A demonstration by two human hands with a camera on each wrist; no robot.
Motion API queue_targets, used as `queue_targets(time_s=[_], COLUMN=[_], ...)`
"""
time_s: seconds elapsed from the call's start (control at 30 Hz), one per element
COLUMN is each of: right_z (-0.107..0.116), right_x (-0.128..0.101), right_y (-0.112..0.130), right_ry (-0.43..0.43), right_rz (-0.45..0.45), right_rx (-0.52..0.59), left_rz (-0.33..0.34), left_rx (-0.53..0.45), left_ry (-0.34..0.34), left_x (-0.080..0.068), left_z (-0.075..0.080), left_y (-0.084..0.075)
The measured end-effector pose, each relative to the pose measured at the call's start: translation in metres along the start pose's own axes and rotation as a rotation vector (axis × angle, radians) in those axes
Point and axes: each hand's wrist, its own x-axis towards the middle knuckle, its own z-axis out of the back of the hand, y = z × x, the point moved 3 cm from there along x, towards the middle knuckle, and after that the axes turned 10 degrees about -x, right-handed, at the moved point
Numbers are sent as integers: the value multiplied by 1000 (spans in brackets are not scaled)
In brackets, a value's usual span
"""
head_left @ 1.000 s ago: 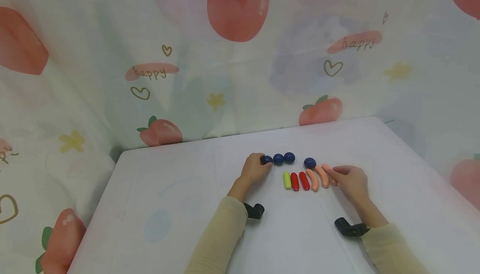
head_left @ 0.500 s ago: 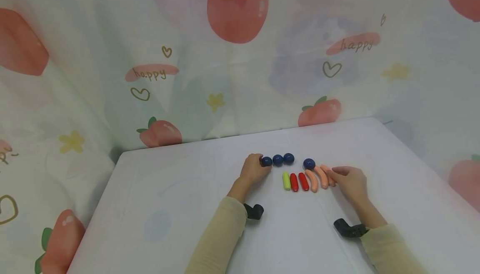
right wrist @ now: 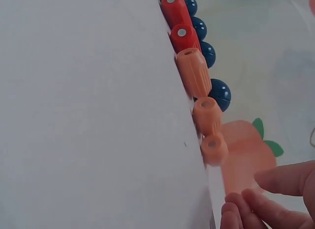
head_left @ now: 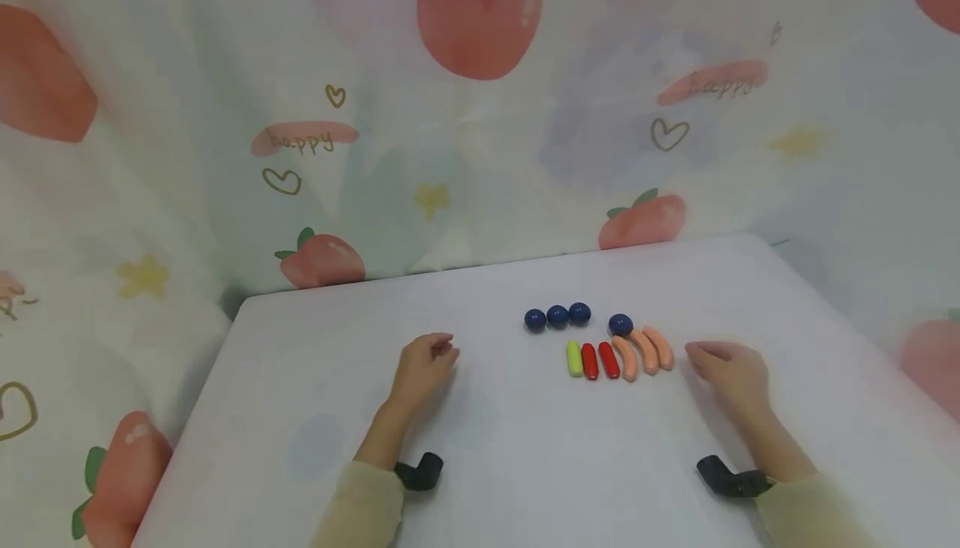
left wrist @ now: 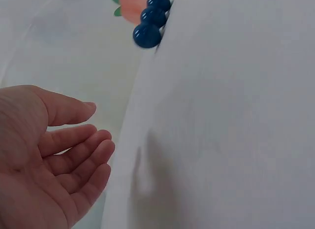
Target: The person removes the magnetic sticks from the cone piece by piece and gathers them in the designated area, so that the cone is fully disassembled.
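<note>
My left hand (head_left: 422,371) is held over the table left of the toys, its fingers loosely bent and holding nothing; the left wrist view shows a gap between thumb and fingers. Three glossy dark blue balls (head_left: 557,316) sit side by side in a row. Another blue ball (head_left: 620,325) lies apart to their right, by the tops of the curved orange sausages (head_left: 646,351). Left of these sausages lie two red sticks (head_left: 599,361) and one lime green stick (head_left: 574,359). Just right of the last sausage, my right hand (head_left: 733,377) holds nothing, thumb and fingers slightly apart in the right wrist view.
A white cloth covers the table (head_left: 570,465). Behind it and at the sides hangs a fabric backdrop (head_left: 480,173) printed with peaches, hearts and the word "happy". Each wrist carries a black camera mount (head_left: 422,472).
My left hand has let go of the leftmost blue ball and drawn back to the left and nearer. My right hand has left the rightmost orange sausage, moving slightly right and nearer.
</note>
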Motion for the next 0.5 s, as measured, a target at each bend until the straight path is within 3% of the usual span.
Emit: queue_targets(time_s=[0.13, 0.23, 0.37, 0.5], right_z=[14, 22, 26, 28], right_x=[-8, -13, -15, -17], right_y=[-17, -29, -37, -37], right_ry=[57, 60, 84, 85], right_rz=[-35, -50, -102, -128], right_rx=[-4, -18, -2, 12], left_rz=[22, 63, 97, 94], left_rx=[-18, -6, -6, -8], left_ry=[-82, -124, -157, -169], left_x=[-35, -54, -70, -72], left_z=[51, 76, 94, 98], left_y=[21, 32, 38, 35])
